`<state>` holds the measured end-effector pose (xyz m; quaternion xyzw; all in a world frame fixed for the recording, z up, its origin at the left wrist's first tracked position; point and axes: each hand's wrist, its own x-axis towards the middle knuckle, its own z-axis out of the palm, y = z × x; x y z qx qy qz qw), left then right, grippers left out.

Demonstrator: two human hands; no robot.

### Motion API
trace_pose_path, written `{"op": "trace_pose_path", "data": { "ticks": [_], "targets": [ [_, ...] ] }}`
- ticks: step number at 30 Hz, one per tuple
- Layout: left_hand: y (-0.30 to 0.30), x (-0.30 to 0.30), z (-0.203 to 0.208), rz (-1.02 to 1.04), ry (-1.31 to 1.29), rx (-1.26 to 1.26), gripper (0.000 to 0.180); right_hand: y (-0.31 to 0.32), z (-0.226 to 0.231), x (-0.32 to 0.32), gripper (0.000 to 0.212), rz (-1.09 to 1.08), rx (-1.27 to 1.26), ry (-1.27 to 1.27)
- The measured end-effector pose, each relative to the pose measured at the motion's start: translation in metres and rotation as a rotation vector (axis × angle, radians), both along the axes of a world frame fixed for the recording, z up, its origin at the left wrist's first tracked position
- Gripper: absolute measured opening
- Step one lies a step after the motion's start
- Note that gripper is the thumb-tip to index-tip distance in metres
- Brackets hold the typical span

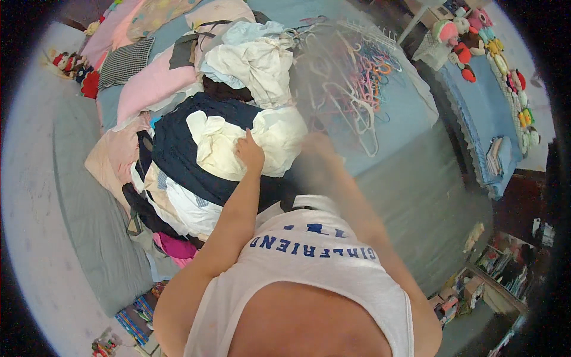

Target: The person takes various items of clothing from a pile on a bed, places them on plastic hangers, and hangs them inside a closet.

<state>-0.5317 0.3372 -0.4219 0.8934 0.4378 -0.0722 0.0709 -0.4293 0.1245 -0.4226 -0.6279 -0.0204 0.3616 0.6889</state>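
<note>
A cream-coloured garment [276, 156] lies spread on top of a dark navy garment [178, 152] in front of me. My left hand [250, 153] rests on the middle of the cream cloth, index finger stretched out. At the cloth's right edge is my right hand [320, 149], smeared by motion, so its fingers cannot be made out. Behind the cream garment lies a crumpled white garment [256, 65]. To the right is a heap of plastic hangers [372, 71] in several colours, partly hazy, with white hangers [357, 116] nearest my right hand.
The bed [410, 184] carries a wide pile of clothes, with white [193, 205] and magenta [172, 247] pieces near its left front. A pink pillow [154, 89] and checked cushion [126, 62] lie far left. Plush toys [464, 41] line a blue-covered surface [476, 107] at right.
</note>
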Motion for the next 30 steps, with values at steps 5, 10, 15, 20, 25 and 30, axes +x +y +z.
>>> {"op": "trace_pose_path", "data": {
  "ticks": [5, 10, 15, 20, 25, 30],
  "targets": [
    [0.039, 0.021, 0.025, -0.421, 0.034, 0.071, 0.061, 0.004, -0.016, 0.012, 0.023, 0.157, -0.223, -0.326],
    [0.076, 0.033, 0.031, -0.367, 0.159, -0.290, 0.024, 0.029, 0.031, 0.016, 0.023, 0.192, -0.258, -0.226],
    [0.069, 0.063, 0.072, -0.267, -0.715, -0.570, 0.021, 0.037, -0.004, 0.034, 0.037, 0.366, -0.325, -0.344],
    [0.055, 0.084, 0.167, 0.215, -1.082, -1.430, 0.027, 0.050, 0.040, 0.012, 0.084, 0.289, -0.152, 0.006],
    [0.032, 0.095, 0.209, 0.134, -1.114, -1.514, 0.033, 0.049, 0.154, 0.019, 0.059, -0.010, 0.586, 0.195],
    [0.021, 0.085, 0.203, 0.068, -1.031, -1.243, 0.023, 0.025, 0.217, 0.028, 0.041, -0.336, 0.364, -0.284]
  ]
}}
